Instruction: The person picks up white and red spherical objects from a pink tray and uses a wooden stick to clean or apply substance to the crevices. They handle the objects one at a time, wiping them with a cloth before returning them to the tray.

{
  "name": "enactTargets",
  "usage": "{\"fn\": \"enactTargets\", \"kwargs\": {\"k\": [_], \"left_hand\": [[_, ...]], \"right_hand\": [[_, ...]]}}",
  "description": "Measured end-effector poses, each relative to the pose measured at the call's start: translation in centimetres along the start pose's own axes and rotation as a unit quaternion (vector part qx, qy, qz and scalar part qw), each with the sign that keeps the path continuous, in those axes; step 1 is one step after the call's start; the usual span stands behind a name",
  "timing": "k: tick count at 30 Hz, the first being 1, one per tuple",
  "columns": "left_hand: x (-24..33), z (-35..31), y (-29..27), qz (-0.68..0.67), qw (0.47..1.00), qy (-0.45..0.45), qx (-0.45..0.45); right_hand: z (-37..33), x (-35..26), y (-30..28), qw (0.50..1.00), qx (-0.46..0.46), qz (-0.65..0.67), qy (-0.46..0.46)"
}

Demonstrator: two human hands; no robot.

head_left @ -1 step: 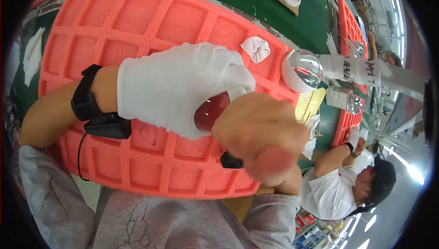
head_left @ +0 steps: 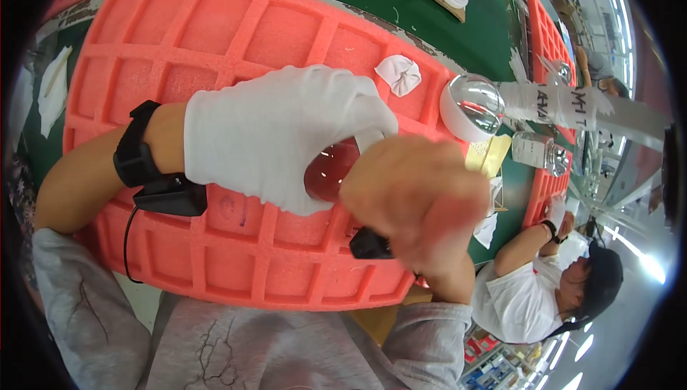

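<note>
My left hand (head_left: 290, 132), in a white glove, is closed around a glossy dark red rounded piece (head_left: 331, 170) above a salmon-pink foam tray (head_left: 257, 96). Only part of the red piece's smooth, shiny surface shows; glove and fingers cover the rest. My bare right hand (head_left: 418, 200) is curled up against the piece's right side, blurred by motion. Anything within its fingers is hidden. A black strap with a small black box (head_left: 172, 195) sits on my left wrist; another black box (head_left: 370, 244) shows by my right wrist.
Right of a crumpled white cloth (head_left: 398, 75) on the tray stands a clear dome on a white base (head_left: 472, 107). Beyond it are a taped grey post (head_left: 551, 106), a clear bottle (head_left: 538, 152) and a yellow sponge-like piece (head_left: 489, 154). A co-worker (head_left: 519, 297) sits at the right.
My right hand has shifted slightly right and turned a little, still against the red piece. The left hand stays closed in nearly the same place.
</note>
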State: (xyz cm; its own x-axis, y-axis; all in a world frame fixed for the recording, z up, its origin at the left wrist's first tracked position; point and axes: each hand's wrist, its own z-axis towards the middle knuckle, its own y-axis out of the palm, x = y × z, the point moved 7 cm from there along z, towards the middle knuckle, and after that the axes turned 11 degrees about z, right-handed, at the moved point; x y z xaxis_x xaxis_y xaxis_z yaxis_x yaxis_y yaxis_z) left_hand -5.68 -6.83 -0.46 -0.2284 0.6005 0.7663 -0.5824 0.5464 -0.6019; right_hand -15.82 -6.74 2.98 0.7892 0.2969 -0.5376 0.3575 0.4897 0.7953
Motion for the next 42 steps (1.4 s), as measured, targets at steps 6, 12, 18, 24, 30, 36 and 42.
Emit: {"fn": "enactTargets", "kwargs": {"k": [6, 12, 18, 24, 30, 36, 42], "left_hand": [[-0.2, -0.2, -0.4, 0.006, 0.999, -0.037, 0.029], [-0.2, -0.3, -0.5, 0.009, 0.999, -0.021, 0.031], [-0.5, -0.3, -0.5, -0.022, 0.999, -0.036, 0.012], [-0.9, -0.8, -0.5, -0.027, 0.997, 0.001, 0.071], [-0.8, -0.9, 0.3, 0.002, 0.998, 0.048, 0.051], [-1.3, -1.2, 0.1, 0.009, 0.999, -0.009, 0.031], [-1.0, -1.4, 0.1, 0.030, 0.999, 0.005, 0.045]], "right_hand": [[-0.1, 0.6, -0.4, 0.996, -0.013, 0.074, 0.044], [-0.6, 0.8, 0.2, 0.998, -0.033, 0.034, -0.028], [-0.9, 0.0, 0.0, 0.995, -0.034, 0.014, -0.088], [-1.0, -0.1, 1.2, 0.988, -0.033, -0.088, -0.120], [-1.2, -0.1, 2.1, 0.971, -0.028, -0.162, -0.172], [-1.0, 0.2, 2.0, 0.960, -0.037, -0.212, -0.179], [-0.4, 0.8, 3.0, 0.956, -0.094, -0.249, -0.123]]}}
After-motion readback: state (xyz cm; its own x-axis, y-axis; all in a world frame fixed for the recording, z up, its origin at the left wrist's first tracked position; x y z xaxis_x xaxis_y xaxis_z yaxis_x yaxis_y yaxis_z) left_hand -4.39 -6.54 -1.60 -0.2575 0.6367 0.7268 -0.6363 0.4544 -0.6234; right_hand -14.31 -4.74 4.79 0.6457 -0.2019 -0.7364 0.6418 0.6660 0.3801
